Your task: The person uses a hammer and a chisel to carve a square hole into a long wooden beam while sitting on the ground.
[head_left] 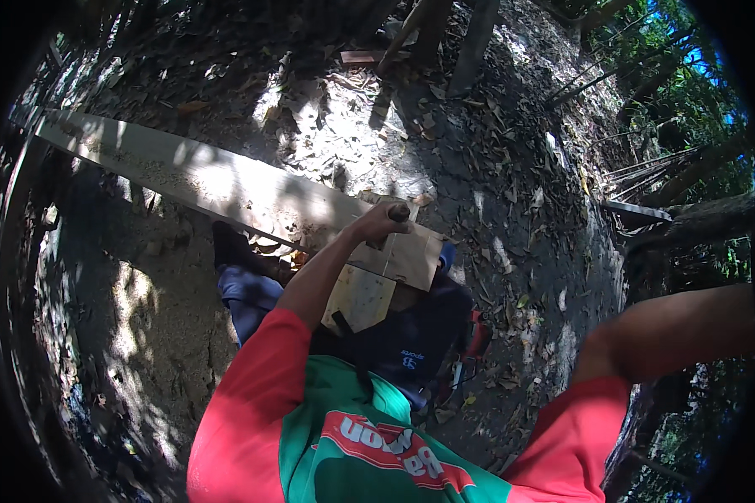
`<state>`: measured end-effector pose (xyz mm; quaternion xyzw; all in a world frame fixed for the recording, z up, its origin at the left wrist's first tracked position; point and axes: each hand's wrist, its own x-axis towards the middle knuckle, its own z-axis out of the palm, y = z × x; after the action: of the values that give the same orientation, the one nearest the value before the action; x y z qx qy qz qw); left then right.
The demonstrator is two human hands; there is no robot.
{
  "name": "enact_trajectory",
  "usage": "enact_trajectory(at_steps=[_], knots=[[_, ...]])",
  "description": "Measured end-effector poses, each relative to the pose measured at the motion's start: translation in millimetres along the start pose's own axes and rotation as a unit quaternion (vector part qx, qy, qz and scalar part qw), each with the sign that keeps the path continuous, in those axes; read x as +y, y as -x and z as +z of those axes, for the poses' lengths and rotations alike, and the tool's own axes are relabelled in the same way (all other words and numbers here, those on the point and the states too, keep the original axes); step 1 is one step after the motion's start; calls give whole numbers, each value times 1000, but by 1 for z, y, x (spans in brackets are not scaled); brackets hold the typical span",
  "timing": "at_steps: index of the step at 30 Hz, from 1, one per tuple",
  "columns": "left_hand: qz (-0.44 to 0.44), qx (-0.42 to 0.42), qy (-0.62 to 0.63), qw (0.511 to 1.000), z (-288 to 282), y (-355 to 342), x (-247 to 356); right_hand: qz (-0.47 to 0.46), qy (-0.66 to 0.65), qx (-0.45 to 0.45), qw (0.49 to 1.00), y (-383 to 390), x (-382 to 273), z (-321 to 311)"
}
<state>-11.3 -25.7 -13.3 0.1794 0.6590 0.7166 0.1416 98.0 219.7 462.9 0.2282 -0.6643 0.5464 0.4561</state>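
Observation:
My left hand [379, 221] is closed around a dark, round-ended handle [399, 212]; whatever lies below its grip is hidden. It rests over the near end of a long pale plank [260, 189], next to a flat light-brown wooden piece [414, 258]. Nearer my body, a second pale wooden piece [359, 295] with a pointed lower edge lies against my dark shorts. My right arm is raised and bent out to the right, and its hand is beyond the dark rim of the picture.
Dry leaves cover the shaded ground around the plank. A red and black object [476, 337] sits on the ground right of my leg. Wooden posts [476, 49] stand at the top, and a thick log [705, 220] and foliage are at the right.

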Motion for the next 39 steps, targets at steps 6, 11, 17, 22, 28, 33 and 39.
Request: enact_trajectory(at_steps=[6,11,17,22,28,33,39], knots=[[64,-15,2,998,-3,-10,-2,295,302,-350,836,284,139,76],[-38,9,-46,998,-19,-7,-2,365,299,-294,831,347,168,17],[113,-19,-192,975,10,73,-6,646,283,-210,677,408,128,-67],[-62,42,-182,980,16,45,25,711,267,-159,631,429,120,-81],[-131,83,-72,985,-13,-24,-1,640,300,-236,667,429,145,-76],[-103,161,131,973,-36,26,7,650,300,-223,662,414,156,-79],[-53,184,333,923,-53,84,-24,643,308,-323,622,401,141,-60]])
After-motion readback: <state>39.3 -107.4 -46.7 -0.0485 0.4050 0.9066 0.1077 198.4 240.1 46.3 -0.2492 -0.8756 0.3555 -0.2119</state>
